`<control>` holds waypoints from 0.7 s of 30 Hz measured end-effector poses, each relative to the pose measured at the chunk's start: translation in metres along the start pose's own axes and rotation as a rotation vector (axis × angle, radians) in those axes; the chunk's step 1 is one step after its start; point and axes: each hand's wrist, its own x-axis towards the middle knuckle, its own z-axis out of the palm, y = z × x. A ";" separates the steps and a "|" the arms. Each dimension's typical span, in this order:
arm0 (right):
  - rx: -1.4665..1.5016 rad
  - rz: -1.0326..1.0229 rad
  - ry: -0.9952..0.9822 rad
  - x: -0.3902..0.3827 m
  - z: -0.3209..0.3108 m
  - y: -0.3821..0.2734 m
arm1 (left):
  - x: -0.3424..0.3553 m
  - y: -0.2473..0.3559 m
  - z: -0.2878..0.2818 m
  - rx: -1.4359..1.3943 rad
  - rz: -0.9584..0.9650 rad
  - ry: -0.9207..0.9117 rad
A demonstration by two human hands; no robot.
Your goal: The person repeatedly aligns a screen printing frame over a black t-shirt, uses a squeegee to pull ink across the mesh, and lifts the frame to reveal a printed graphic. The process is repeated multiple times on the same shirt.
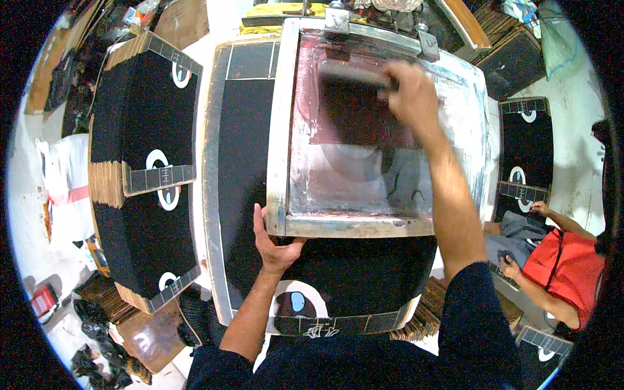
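A wooden-framed printing screen lies over a black printed sheet, its mesh stained red and dark. My left hand grips the frame's near left corner, with fingers along the side and under the edge. Across the upper part of the mesh is a squeegee, blurred by motion. My right hand is closed on the squeegee's right end. Dark ink smears show on the mesh below it. The sheet's near end sticks out from under the frame and bears a white and blue eye shape.
Metal clamps hold the frame's far edge. Stacks of black printed cardboard stand at left; more printed sheets lie at right. Another person in a red garment sits at lower right. Black plastic bags lie at lower left.
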 end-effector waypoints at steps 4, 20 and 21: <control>0.031 -0.022 -0.076 -0.047 -0.025 -0.034 | -0.001 -0.001 0.000 0.027 -0.008 0.010; 0.043 -0.022 0.307 0.058 -0.038 0.056 | -0.006 -0.006 0.000 0.123 0.006 0.056; 0.118 -0.106 0.479 0.021 -0.052 0.074 | -0.007 -0.007 0.003 0.091 -0.011 0.055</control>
